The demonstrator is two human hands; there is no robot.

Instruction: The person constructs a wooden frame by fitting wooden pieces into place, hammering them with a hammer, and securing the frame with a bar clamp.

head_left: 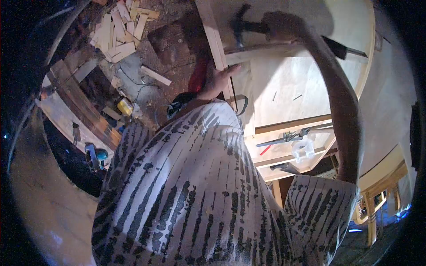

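A claw hammer [250, 27] is held in my right hand [282, 27], its head pointing left above the upper part of a pale wooden frame and panel [288, 88]. My right fingers are wrapped round the handle. My left hand [216, 83] rests at the frame's left rail [215, 42], with the thumb stretched over the rail's edge; its other fingers are mostly hidden. Two thin dark nail-like pieces [297, 97] lie on the panel. Whether the hammer head touches the wood cannot be made out.
Cut wood scraps [117, 31] lie on the floor at upper left, near a yellow object [125, 107]. Tools, a red stick [266, 150] and a clear plastic piece [303, 148] sit in the frame's lower section. A blue-green power tool [98, 155] is at left.
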